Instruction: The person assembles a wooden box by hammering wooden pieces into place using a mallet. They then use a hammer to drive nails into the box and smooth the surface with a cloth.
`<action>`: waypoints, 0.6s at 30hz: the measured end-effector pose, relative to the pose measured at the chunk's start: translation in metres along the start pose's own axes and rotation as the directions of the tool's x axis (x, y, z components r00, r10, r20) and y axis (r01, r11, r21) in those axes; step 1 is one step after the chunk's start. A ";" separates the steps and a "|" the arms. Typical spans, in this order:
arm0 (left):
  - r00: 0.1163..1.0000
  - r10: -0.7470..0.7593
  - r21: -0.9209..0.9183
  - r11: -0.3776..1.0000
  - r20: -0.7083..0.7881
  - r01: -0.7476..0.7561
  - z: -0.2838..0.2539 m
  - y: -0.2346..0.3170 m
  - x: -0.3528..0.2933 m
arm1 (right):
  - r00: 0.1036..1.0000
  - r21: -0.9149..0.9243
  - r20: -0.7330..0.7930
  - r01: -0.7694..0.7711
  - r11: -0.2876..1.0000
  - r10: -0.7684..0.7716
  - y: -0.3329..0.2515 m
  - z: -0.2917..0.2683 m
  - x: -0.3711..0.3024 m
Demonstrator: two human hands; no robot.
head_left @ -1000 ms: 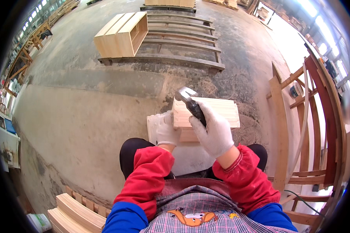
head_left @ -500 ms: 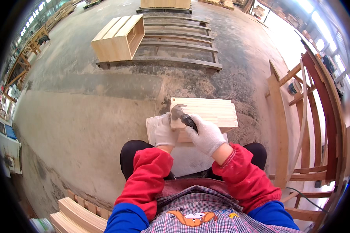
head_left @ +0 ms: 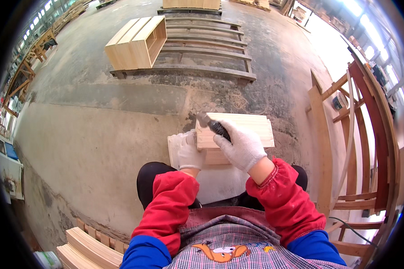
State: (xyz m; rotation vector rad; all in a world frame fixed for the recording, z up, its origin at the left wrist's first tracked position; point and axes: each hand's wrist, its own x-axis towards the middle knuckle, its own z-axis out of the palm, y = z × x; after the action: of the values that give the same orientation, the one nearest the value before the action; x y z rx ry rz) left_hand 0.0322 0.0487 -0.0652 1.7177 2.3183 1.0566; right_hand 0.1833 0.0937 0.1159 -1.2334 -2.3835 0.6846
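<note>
A pale wooden box piece [head_left: 247, 127] rests on my lap over a white board [head_left: 220, 179]. My left hand [head_left: 189, 150], in a white glove, grips the left edge of the wooden piece. My right hand [head_left: 242, 145], also gloved, is closed around a dark-handled tool [head_left: 213, 125] whose metal head sits at the top left corner of the wood.
A wooden cabinet box [head_left: 134, 42] stands on a long pallet [head_left: 202, 54] on the concrete floor ahead. A tall wooden frame rack [head_left: 345, 148] rises at my right. Stacked light wood slats [head_left: 87, 246] lie at my lower left. Workbenches [head_left: 31, 54] line the far left.
My right hand has brought the tool down and left, from raised above the wood to its top left corner. My left hand keeps its hold on the edge.
</note>
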 end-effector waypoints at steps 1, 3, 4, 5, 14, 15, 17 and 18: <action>1.000 -0.002 -0.007 1.000 -0.015 0.002 0.002 -0.001 0.002 | 0.990 0.066 -0.126 0.070 0.995 -0.061 -0.002 0.001 -0.002; 0.999 -0.038 -0.034 0.999 0.029 0.039 0.000 0.001 0.004 | 0.960 0.144 -0.272 0.101 0.984 -0.059 -0.005 0.010 -0.004; 0.997 -0.054 -0.045 0.997 0.052 0.057 -0.001 0.003 0.004 | 0.938 0.183 -0.343 0.120 0.976 -0.051 -0.006 0.013 -0.005; 0.996 -0.069 -0.049 0.996 0.048 0.071 0.001 0.002 0.002 | 0.977 0.234 -0.206 0.001 0.972 0.048 -0.010 0.013 -0.009; 0.997 -0.065 -0.071 0.995 0.033 0.067 0.005 -0.003 0.002 | 0.958 0.128 -0.273 0.121 0.984 -0.083 -0.006 0.010 0.003; 0.996 -0.074 -0.061 0.995 0.049 0.077 0.005 -0.001 0.002 | 0.947 0.150 -0.317 0.104 0.983 -0.052 -0.008 0.015 0.000; 0.998 -0.054 -0.055 0.997 0.042 0.057 0.004 0.005 0.005 | 0.992 0.042 -0.125 -0.026 0.999 0.031 0.013 0.026 0.000; 0.999 -0.038 -0.051 0.998 0.019 0.039 0.003 0.005 0.004 | 0.997 -0.016 -0.028 -0.077 0.997 0.077 0.015 0.026 0.003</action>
State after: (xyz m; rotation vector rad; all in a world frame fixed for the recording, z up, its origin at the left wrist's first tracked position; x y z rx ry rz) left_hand 0.0363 0.0543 -0.0633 1.6505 2.2833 1.0796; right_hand 0.1775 0.0973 0.0863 -1.3393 -2.3348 0.6668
